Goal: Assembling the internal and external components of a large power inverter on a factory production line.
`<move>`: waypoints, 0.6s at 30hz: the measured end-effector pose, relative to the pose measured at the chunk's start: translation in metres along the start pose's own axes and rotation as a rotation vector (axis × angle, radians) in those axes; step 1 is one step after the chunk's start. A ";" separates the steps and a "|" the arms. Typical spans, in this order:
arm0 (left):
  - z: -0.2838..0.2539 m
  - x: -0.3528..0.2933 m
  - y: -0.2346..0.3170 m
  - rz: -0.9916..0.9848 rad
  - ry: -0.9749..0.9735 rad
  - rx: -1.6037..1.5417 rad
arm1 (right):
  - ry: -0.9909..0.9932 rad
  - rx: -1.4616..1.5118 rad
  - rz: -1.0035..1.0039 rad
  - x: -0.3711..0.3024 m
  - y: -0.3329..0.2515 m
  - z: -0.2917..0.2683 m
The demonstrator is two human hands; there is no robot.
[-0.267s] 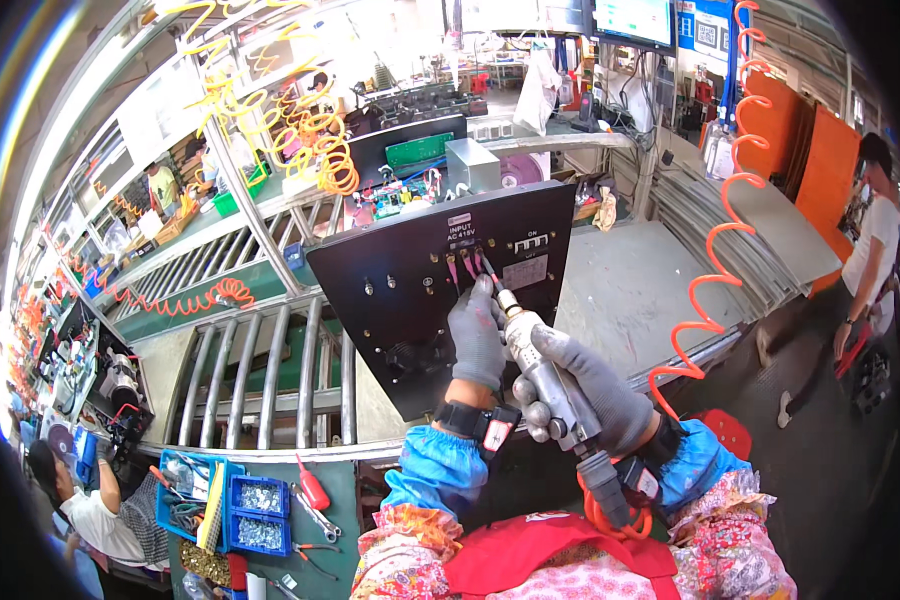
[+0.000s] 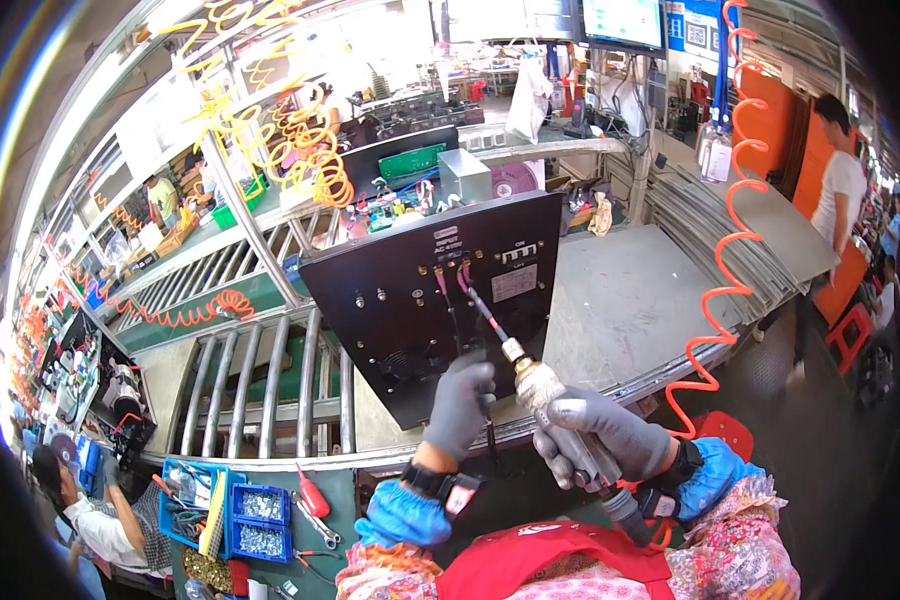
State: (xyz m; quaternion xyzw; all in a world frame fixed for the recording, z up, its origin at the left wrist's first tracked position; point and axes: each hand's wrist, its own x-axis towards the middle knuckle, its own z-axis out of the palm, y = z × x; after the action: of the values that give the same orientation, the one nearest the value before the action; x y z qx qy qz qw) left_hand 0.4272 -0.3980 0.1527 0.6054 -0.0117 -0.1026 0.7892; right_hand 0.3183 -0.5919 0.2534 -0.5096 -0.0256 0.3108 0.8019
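A black metal panel (image 2: 410, 320) of a machine case stands tilted on the roller conveyor in front of me. My right hand (image 2: 600, 435), in a grey glove, grips a pneumatic screwdriver (image 2: 545, 395) whose long bit reaches up to the small terminals near the panel's top middle. My left hand (image 2: 458, 405), also gloved, rests against the panel's lower right part and pinches a thin dark cable that hangs down from it. An orange coiled air hose (image 2: 730, 260) runs from the tool up to the right.
Steel rollers (image 2: 260, 385) lie left of the panel, a grey table surface (image 2: 630, 290) to its right. Blue bins of screws (image 2: 255, 520) and a red-handled tool (image 2: 312, 492) sit at lower left. Other people work at left and stand at far right. Yellow coiled hoses (image 2: 290, 130) hang above.
The screwdriver bit has stayed at the panel's upper terminals; both hands hold nearly the same places.
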 end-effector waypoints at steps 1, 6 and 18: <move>-0.005 -0.005 -0.008 -0.111 0.019 -0.371 | -0.009 0.016 0.056 0.000 0.003 -0.008; -0.034 -0.026 -0.018 0.554 -0.119 0.604 | 0.066 0.098 0.188 0.004 0.035 -0.038; -0.005 -0.006 0.004 -0.075 -0.030 -0.334 | -0.245 -0.069 0.193 -0.004 0.054 -0.054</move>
State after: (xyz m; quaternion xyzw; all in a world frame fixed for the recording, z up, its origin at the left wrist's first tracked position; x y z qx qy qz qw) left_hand 0.4223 -0.3911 0.1555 0.4644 0.0164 -0.1418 0.8741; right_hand 0.3096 -0.6221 0.1837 -0.4953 -0.0845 0.4452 0.7411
